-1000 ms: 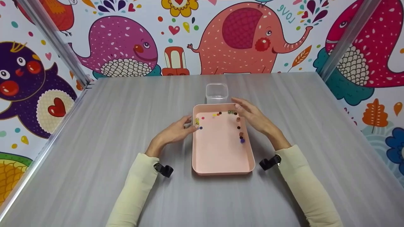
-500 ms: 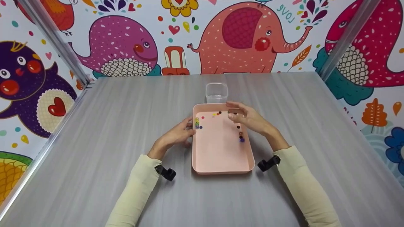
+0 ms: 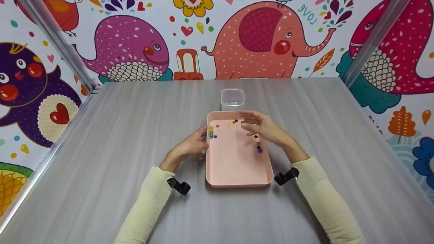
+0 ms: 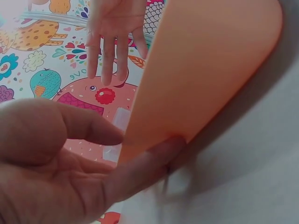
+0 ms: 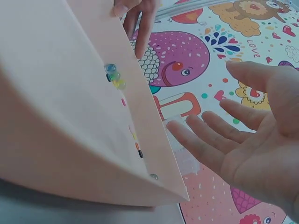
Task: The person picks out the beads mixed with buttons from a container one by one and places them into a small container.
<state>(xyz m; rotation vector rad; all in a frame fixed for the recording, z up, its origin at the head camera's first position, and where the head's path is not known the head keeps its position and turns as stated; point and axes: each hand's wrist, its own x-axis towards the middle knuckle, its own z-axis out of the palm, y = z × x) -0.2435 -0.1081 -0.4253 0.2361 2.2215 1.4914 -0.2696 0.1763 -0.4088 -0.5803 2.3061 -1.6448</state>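
A pink rectangular tray [image 3: 234,166] lies on the table with small coloured beads along its inner walls. My left hand [image 3: 188,147] is at the tray's left side; in the left wrist view its fingertip [image 4: 175,143] touches the outer wall and the thumb is at the rim. Clear round beads [image 5: 114,77] sit by the left wall, and a purple bead [image 3: 260,150] by the right wall. Over the tray's far right corner hovers my right hand [image 3: 268,129], fingers spread and apart from the beads. It hides some beads from the head view.
A clear plastic box [image 3: 233,98] stands just behind the tray's far edge. The grey table [image 3: 142,112] extends around the tray, up to a patterned back wall [image 3: 203,30]. Metal posts [image 3: 57,44] frame both sides.
My right hand has moved left from the far right rim to above the tray's inside. My left thumb has drawn back from over the left rim, and the beads there sit closer together.
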